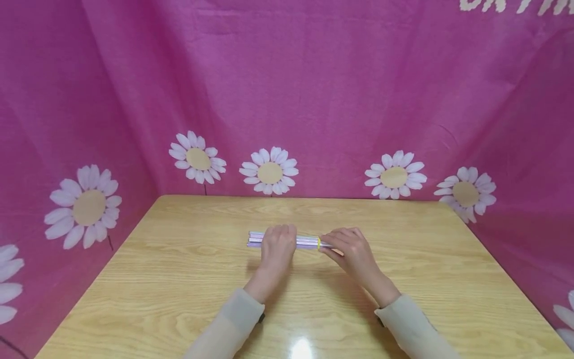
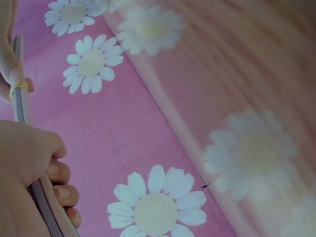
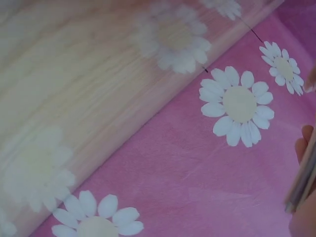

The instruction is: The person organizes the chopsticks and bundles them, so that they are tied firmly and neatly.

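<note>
A bundle of thin lilac sticks (image 1: 307, 242) lies crosswise on the wooden table (image 1: 179, 279), just behind its middle. My left hand (image 1: 278, 247) curls over the bundle's left half and grips it; the left end pokes out beyond the knuckles. My right hand (image 1: 347, 247) holds the right end, its fingers beside a yellow rubber band (image 1: 319, 243) that circles the sticks. The left wrist view shows the bundle (image 2: 19, 106) running up from my left hand (image 2: 24, 168) to the yellow band (image 2: 19, 86). The right wrist view catches only the stick ends (image 3: 302, 177) at its edge.
Pink cloth printed with white daisies (image 1: 269, 172) hangs behind the table and down both sides. The glossy tabletop reflects a ceiling light near the front edge (image 1: 301, 347). Nothing else lies on the wood.
</note>
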{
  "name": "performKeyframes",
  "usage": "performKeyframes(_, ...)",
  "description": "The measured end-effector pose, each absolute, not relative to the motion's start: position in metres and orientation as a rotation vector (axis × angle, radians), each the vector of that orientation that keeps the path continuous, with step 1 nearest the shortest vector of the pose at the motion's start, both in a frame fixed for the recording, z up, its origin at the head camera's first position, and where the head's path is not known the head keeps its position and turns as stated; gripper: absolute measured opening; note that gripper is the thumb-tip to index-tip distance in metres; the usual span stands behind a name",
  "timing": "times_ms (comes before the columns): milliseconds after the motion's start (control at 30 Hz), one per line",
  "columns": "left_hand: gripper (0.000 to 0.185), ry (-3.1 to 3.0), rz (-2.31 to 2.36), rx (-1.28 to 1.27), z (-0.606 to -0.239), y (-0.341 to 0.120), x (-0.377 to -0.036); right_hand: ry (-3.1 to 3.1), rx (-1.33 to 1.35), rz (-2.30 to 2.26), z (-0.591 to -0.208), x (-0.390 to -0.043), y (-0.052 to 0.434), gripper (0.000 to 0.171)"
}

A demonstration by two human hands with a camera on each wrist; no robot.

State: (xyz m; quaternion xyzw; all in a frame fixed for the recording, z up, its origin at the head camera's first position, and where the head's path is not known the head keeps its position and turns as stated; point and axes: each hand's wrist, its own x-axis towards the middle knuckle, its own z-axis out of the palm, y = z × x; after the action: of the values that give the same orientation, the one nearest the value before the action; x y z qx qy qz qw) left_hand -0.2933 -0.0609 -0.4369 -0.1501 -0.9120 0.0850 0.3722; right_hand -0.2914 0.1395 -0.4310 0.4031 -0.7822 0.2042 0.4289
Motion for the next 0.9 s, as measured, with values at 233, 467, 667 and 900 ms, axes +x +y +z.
performKeyframes(233, 0.023, -2.284, 0.216, -0.351, -0.437, -0.061, -0.295, -1.893, 1.040, 0.496, -0.429, -0.292, 0.130, 0.040)
performKeyframes(467, 0.019, -2.252, 0.188, -0.408, -0.437, -0.048, -0.290, -1.964, 1.121, 0.415, -0.426, -0.290, 0.120, 0.044)
performKeyframes(667, 0.021, -2.281, 0.247, -0.322, -0.434, -0.049, -0.292, -2.045, 1.048, 0.447, -0.422, -0.291, 0.143, 0.048)
performKeyframes(900, 0.022, -2.316, 0.229, -0.324, -0.435, -0.055, -0.292, -2.018, 1.043, 0.515, -0.428, -0.295, 0.169, 0.031)
